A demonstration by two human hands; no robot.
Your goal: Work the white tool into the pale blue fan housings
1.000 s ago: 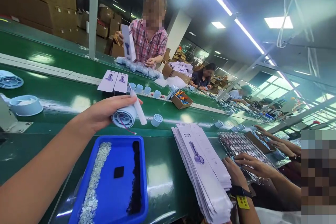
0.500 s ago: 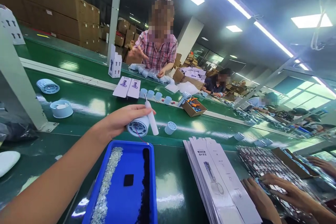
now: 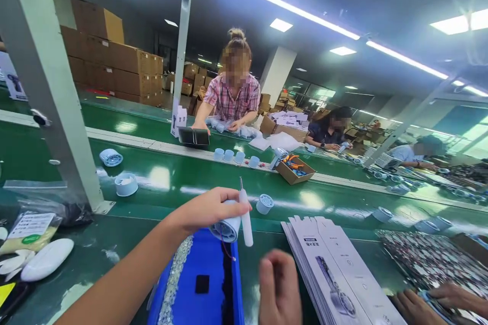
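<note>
Left grip (image 3: pixel 208 208) around fan housing (image 3: pixel 227 227)

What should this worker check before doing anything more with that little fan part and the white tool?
1. Left hand grips the pale blue round fan housing: ok.
2. White pen-shaped tool held in the same hand, tip up: ok.
3. Thin red wire hangs free over the blue plastic tray: ok.
4. Right hand is empty: cannot tell, blurred.
5. Stack of white printed cartons lies apart from the tray: ok.
</note>
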